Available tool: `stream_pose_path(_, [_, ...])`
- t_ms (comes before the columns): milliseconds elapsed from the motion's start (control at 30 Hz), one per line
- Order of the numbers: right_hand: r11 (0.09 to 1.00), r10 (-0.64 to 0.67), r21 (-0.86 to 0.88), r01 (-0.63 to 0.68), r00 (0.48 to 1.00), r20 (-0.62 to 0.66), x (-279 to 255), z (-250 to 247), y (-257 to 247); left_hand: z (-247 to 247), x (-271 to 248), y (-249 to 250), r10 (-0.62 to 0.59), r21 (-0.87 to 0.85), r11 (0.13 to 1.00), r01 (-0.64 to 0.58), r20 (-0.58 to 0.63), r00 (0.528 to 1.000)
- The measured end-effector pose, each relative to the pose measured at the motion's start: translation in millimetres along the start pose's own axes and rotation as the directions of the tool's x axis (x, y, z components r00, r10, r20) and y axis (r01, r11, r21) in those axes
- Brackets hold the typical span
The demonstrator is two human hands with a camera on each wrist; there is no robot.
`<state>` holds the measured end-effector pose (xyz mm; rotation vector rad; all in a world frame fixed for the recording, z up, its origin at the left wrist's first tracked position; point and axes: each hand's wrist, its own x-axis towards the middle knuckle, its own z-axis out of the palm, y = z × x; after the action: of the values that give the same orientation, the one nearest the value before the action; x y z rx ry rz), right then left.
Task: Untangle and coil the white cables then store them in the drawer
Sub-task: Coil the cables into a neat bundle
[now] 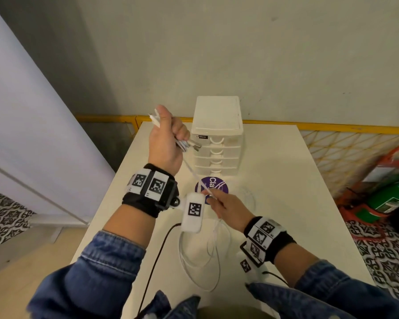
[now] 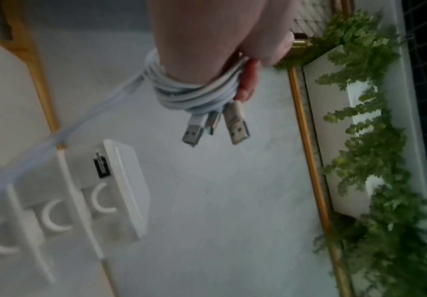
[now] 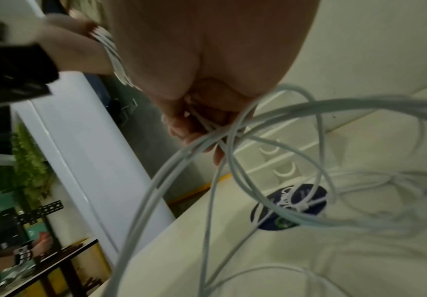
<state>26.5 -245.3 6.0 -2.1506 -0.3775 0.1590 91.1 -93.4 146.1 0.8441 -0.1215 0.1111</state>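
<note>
My left hand (image 1: pixel 167 137) is raised above the table and grips a bundle of white cables (image 2: pixel 194 94) wound round its fingers, with USB plugs (image 2: pixel 216 128) hanging out below. A taut strand (image 1: pixel 195 173) runs from that bundle down to my right hand (image 1: pixel 219 204), which pinches the cables (image 3: pixel 207 128) in its fingertips. Loose white loops (image 1: pixel 200 256) trail from the right hand onto the white table (image 1: pixel 286 180). The white drawer unit (image 1: pixel 217 134) stands just behind, its drawers closed.
A round purple sticker (image 1: pixel 212 187) lies on the table before the drawer unit. A black cord (image 1: pixel 157 254) runs from the left wrist camera. A yellow rail (image 1: pixel 332 127) edges the table's back. A green cylinder (image 1: pixel 392 199) stands on the floor at right.
</note>
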Motion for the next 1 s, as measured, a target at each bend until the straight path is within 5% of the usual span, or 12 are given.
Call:
stream_pose_path(100, [0.993,-0.106,-0.048,0.107,0.994,0.031,-3.2,-0.3,-13.0,-11.4,-1.0,-6.8,0.164,0.406,0.905,-0.128,-0.055,0.985])
stream_pose_path(167, [0.978,-0.201,-0.063,0.201,0.980,-0.001,-3.4,-6.0,-26.7,-22.4,-2.6,-17.7,0.182,0.727,0.672,-0.142,0.024,0.983])
stream_pose_path(233, [0.957,-0.286,-0.078,0.280,0.956,-0.065,-0.9,-14.2,-37.7,-34.2,-6.7,-29.4,0.027,0.890,0.437,-0.129,0.130,0.991])
stream_pose_path(300, [0.941,-0.330,-0.127,0.314,0.934,-0.134,2.1,-24.0,-46.0,-40.5,-14.4,-36.4,-0.180,0.931,0.345,-0.117,0.188,0.965])
stream_pose_path(467, [0.973,-0.230,-0.093,0.212,0.935,-0.270,13.9,-53.9,-42.6,-35.0,-36.3,-31.7,-0.589,0.871,0.481,0.097,0.240,0.772])
stream_pose_path(533, [0.973,-0.221,-0.121,0.198,0.948,-0.230,16.3,-63.1,-39.3,-34.0,-37.2,-32.2,-0.680,0.845,0.506,0.175,0.266,0.683])
stream_pose_path(600, [0.964,-0.231,-0.177,0.197,0.952,-0.201,18.3,-67.7,-33.1,-33.8,-37.1,-33.5,-0.717,0.841,0.501,0.202,0.273,0.642])
stream_pose_path(667, [0.960,-0.216,-0.221,0.172,0.957,-0.193,19.3,-68.5,-22.9,-33.8,-37.0,-31.8,-0.696,0.816,0.529,0.232,0.260,0.669])
stream_pose_path(867, [0.942,-0.002,-0.333,-0.042,0.991,-0.131,4.5,-59.3,36.8,-31.5,-20.1,-0.2,-0.424,0.425,0.866,0.263,0.344,0.838])
stream_pose_path(1000, [0.929,0.199,-0.310,-0.201,0.979,-0.039,-13.0,-55.5,63.6,-30.0,-7.1,22.7,-0.307,0.314,0.924,0.217,0.274,0.911])
